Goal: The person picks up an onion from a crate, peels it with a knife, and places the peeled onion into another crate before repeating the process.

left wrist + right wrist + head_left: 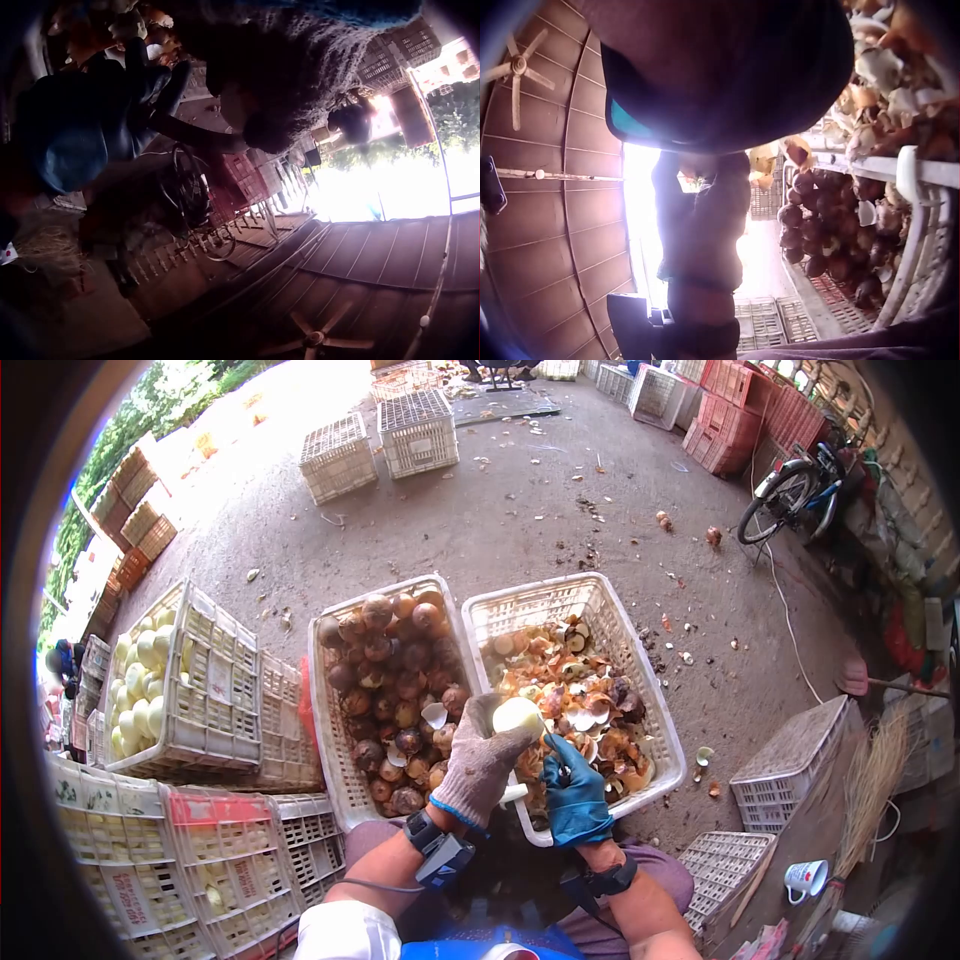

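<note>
My left hand (480,765), in a grey knit glove, grips a pale peeled onion (517,717) above the inner rims of two crates. Just right of it, my right hand (578,795), in a blue rubber glove, has its fingers curled round a small dark tool (565,772), mostly hidden by the glove. In the left wrist view a curved dark strip (199,136) spans from the blue glove (82,139) towards the knit glove (300,82); whether it is a blade cannot be told. The right wrist view shows the left hand (703,225) in shadow.
Brown-skinned onions (400,655) fill the left crate (318,690); skins and scraps (575,690) lie in the right crate (660,720). A crate of peeled onions (215,690) stands at left. A white handle-like piece (513,793) rests by the near rims. Farther right is a bicycle (790,495).
</note>
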A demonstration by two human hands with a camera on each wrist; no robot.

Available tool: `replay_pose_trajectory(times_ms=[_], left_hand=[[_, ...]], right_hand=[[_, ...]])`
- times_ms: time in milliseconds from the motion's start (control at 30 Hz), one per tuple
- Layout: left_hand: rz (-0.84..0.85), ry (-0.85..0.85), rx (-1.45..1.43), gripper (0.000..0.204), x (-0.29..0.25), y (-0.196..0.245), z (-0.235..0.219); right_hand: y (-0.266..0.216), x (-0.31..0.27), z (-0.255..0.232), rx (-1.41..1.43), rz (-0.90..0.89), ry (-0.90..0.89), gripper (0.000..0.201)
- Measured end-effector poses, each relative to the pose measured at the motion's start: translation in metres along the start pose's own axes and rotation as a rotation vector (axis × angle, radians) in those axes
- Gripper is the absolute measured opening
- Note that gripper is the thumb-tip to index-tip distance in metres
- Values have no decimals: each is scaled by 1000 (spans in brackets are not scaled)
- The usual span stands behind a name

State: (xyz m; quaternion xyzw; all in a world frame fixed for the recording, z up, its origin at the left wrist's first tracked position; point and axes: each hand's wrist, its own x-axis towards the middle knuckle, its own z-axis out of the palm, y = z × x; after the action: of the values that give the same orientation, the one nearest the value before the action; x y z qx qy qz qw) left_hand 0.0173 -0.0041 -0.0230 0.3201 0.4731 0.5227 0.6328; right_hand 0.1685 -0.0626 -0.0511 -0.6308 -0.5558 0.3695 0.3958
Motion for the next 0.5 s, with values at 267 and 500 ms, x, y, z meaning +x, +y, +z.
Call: replay_pose_trajectory(times_ms=[267, 500], left_hand=[[-78, -106, -163, 51, -4, 11, 5], [-57, -110, -76, 53, -2, 0, -2]], right_hand=[[12, 1, -2, -124, -93, 56, 40], [-13, 2, -24, -381, -118, 32, 46]])
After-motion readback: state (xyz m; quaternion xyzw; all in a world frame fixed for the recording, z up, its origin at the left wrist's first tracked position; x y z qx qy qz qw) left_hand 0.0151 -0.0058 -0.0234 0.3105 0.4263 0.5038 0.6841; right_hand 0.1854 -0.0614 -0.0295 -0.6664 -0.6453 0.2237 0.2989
